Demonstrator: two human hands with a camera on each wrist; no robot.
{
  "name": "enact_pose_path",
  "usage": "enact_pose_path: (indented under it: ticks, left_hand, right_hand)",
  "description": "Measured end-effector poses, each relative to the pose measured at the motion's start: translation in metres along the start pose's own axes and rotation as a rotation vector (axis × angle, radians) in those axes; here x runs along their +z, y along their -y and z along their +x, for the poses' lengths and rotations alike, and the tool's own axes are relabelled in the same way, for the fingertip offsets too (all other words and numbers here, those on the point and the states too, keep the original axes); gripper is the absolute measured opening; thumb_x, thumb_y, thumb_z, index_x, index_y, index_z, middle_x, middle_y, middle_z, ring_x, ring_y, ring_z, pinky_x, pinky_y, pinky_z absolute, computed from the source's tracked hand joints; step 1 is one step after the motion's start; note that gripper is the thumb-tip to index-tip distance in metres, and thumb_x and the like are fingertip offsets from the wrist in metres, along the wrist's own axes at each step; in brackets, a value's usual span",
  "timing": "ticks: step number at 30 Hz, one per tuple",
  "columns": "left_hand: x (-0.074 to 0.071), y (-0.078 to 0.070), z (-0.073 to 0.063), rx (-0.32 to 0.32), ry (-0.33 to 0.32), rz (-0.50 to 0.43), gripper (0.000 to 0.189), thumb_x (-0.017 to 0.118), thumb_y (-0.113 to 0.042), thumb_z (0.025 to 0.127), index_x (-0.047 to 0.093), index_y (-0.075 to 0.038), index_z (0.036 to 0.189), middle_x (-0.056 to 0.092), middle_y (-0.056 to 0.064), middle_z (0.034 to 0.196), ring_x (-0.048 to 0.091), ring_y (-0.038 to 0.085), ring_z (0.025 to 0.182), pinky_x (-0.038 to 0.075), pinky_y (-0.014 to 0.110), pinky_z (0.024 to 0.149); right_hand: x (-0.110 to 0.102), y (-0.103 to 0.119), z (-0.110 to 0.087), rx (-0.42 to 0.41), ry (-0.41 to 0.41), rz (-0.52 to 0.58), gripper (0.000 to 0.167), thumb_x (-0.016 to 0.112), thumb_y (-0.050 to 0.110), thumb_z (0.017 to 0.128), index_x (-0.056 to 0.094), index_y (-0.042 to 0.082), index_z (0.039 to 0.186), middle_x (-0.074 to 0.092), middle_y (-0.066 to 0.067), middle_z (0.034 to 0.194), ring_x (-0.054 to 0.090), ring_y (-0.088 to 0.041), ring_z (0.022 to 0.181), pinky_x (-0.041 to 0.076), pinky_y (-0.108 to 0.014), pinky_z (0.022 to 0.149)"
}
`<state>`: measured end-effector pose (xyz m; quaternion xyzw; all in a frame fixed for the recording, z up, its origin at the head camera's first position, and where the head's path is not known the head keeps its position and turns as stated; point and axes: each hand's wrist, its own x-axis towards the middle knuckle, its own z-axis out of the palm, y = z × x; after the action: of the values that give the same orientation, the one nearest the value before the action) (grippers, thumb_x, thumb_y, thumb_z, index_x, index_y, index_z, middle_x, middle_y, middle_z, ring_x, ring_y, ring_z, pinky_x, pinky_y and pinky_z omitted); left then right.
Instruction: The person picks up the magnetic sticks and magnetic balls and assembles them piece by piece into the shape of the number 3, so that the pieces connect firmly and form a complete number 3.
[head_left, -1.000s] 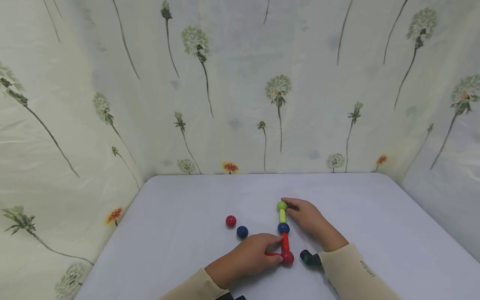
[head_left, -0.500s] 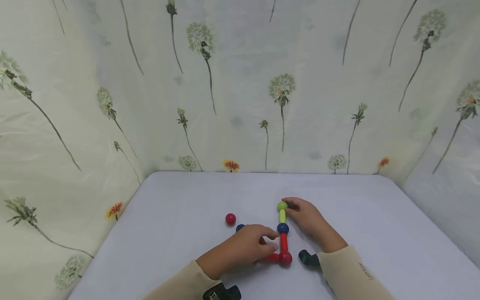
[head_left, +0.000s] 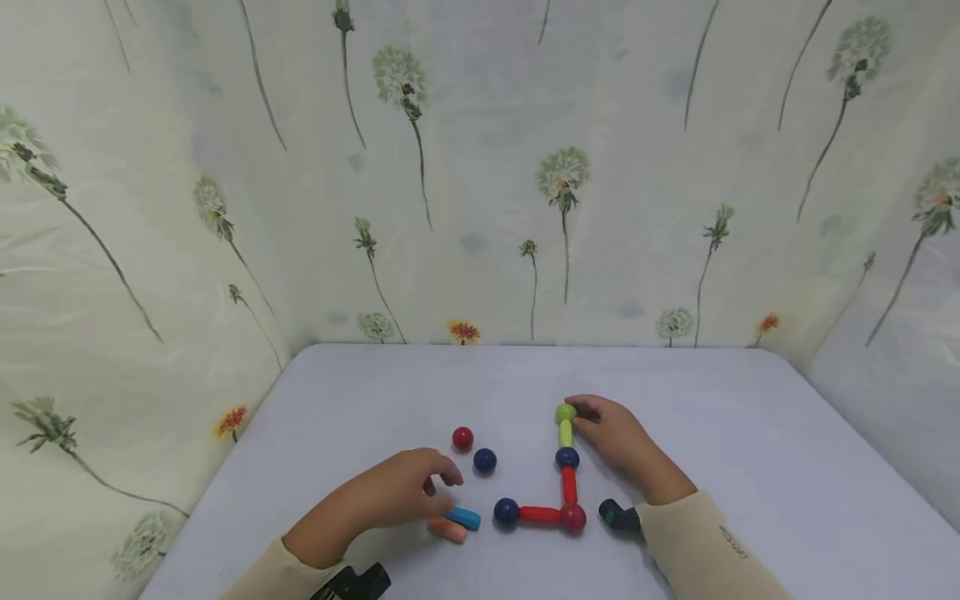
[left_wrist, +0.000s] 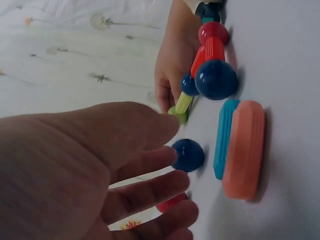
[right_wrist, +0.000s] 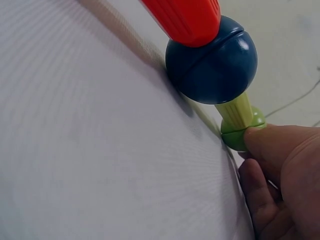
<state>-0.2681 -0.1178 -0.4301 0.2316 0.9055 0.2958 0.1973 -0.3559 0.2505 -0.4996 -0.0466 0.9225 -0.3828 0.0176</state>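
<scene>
Pinching green ball (head_left: 566, 412), right fingers (head_left: 587, 402), white table (head_left: 360, 408), flowered sheeting (head_left: 480, 158) behind

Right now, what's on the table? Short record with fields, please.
Left hand: near the blue stick, holding nothing
Right hand: pinches the green ball
Joined, in order: green ball, lime stick, blue ball, red stick, red ball, second red stick, second blue ball
Shape: corner at the red ball
Loose: second red ball, third blue ball, blue stick, orange stick
Surface: white table

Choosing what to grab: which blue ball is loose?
The blue ball beside the loose red ball; the end blue ball and middle blue ball touch red rods.
</scene>
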Motion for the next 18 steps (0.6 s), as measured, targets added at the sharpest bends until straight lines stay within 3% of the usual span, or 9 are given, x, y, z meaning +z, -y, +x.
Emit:
enact_pose_path:
  ticks: [4,11,18]
  left_hand:
    - [0.003,0.013,-0.004,-0.017,0.012,-0.057,0.026,0.083,-0.024,0.089,0.072,-0.02,0.112,0.067,-0.006,0.109,0.06,0.015,0.093,0.054,0.034,0.077]
    - [0.013,0.024,-0.002,-0.016,0.02,-0.106,0.047,0.091,-0.051,0.077,0.068,-0.024,0.108,0.064,-0.006,0.101,0.06,0.015,0.087,0.051,0.032,0.071]
    - [0.019,0.028,0.001,-0.004,0.002,-0.09,0.042,0.089,-0.051,0.079,0.064,-0.023,0.097,0.06,-0.004,0.087,0.056,0.013,0.078,0.045,0.028,0.064]
  right_hand:
    - [0.001,-0.001,-0.003,0.0,0.007,0.01,0.045,0.066,0.024,0.103,0.059,0.019,0.147,0.062,-0.008,0.147,0.05,-0.036,0.144,0.038,-0.061,0.117]
    - [0.002,-0.002,-0.005,-0.004,-0.001,0.01,0.044,0.067,0.025,0.103,0.06,0.019,0.146,0.063,-0.008,0.146,0.052,-0.036,0.142,0.039,-0.06,0.116]
    - [0.0,-0.002,-0.006,0.009,0.005,0.007,0.045,0.067,0.026,0.103,0.059,0.022,0.147,0.061,-0.007,0.149,0.049,-0.035,0.145,0.039,-0.06,0.117]
